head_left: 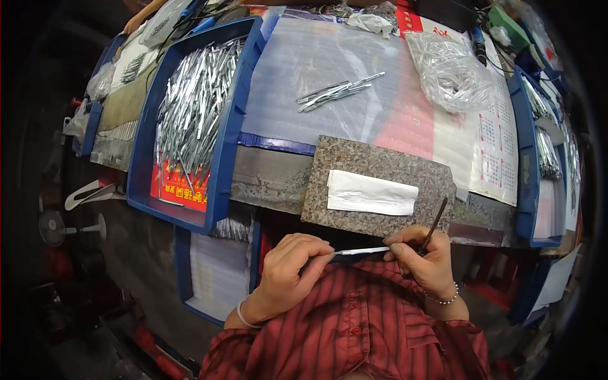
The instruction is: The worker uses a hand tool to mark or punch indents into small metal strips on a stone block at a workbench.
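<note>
A slim silver metal piece (362,251) spans the gap between my hands, just in front of the bench edge. My left hand (292,265) pinches its left end with thumb and forefinger. At the other end, my right hand (423,254) grips it with the fingertips. A thin dark stick (437,218) also rests in my right hand, slanting up from between the fingers; its kind cannot be made out. Beyond my hands, a folded white cloth or paper (372,192) lies on a speckled granite slab (380,158). Several similar metal pieces (335,93) lie farther back on plastic sheeting.
A blue tray (248,76) heaped with silver pieces (199,95) stands at left. Another blue tray (183,266) sits lower, below the bench edge. At right are a clear plastic bag (453,69) and a blue tray (527,171). Another person's hand (133,24) shows at far left.
</note>
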A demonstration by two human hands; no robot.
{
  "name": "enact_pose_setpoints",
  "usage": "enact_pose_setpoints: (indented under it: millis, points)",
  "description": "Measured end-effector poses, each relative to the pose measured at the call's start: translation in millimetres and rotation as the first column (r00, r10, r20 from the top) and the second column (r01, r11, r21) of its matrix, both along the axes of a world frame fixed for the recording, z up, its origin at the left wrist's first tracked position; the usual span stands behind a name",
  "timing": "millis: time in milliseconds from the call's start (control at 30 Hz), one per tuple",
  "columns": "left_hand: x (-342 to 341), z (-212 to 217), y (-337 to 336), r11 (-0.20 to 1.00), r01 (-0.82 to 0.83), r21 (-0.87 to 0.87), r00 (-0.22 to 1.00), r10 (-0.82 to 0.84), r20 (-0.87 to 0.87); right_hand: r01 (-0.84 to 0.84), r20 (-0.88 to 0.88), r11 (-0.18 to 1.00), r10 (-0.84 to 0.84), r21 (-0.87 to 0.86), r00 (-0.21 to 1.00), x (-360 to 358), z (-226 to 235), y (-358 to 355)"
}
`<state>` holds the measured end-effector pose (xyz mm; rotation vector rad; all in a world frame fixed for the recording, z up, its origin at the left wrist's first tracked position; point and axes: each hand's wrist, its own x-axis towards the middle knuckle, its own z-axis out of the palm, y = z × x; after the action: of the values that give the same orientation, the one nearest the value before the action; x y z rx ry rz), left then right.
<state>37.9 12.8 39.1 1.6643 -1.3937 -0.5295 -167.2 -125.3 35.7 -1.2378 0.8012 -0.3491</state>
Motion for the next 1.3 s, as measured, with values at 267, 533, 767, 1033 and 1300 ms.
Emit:
enact_pose_setpoints:
  millis: [267, 533, 767, 1033, 1300]
  points:
    - [-1, -1, 8, 0.999, -0.005, 0.051, 0.994, 0.011, -0.110, -0.021, 0.015, 0.994, 0.022, -0.109, 1.000, 4, 1, 8]
    - [4, -7, 17, 0.990, -0.002, 0.139, 0.975, 0.033, -0.221, -0.058, -0.026, 0.983, 0.054, -0.175, 0.998, 12, 1, 15]
    - [12, -18, 31, 0.966, 0.188, 0.178, 0.896, -0.095, -0.434, -0.199, -0.134, 0.958, 0.174, -0.205, 0.975, 25, 4, 28]
    - [51, -41, 116, 0.870, -0.197, 0.452, 0.848, 0.383, -0.368, -0.143, -0.085, 0.987, 0.137, -0.072, 0.987, 37, 5, 38]
    - [147, -147, 172, 0.548, -0.836, 0.026, 0.474, 0.698, 0.537, -0.394, -0.141, 0.785, 0.374, -0.479, 0.917, 72, 4, 45]
